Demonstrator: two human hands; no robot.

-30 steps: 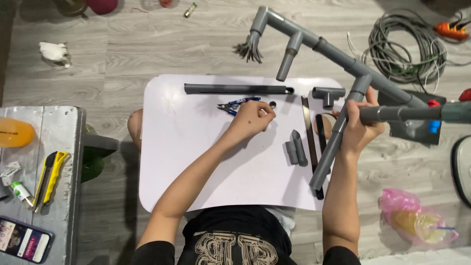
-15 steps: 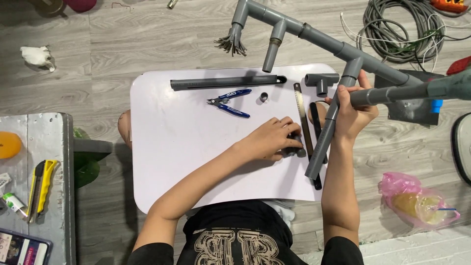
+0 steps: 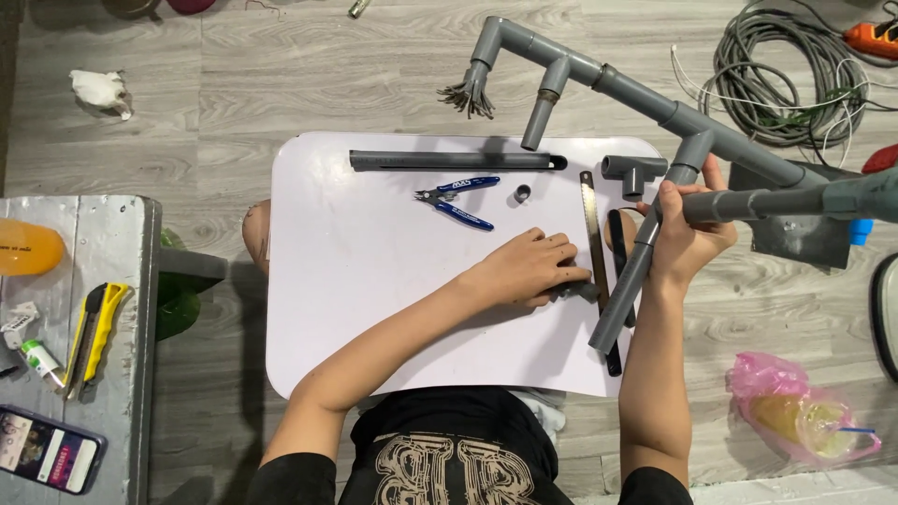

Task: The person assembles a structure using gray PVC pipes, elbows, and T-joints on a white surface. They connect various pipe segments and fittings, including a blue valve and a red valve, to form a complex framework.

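Pliers (image 3: pixel 456 199) on table (image 3: pixel 374 299), straight pipe (image 3: pixel 456 161) behind, saw blade (image 3: pixel 592 234) right

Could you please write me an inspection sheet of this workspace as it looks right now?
Surface: white table on grey wood floor.
Job's things: grey pipe frame; short pipe pieces; long pipe; tee; saw blade; blue cutters.
Clutter: pink bag; crumpled tissue; yellow knife and phone on metal stand.
Grippers: left hand on the pipe pieces; right hand grips the frame.
Cables: grey coil.
Surroundings: nothing seen.
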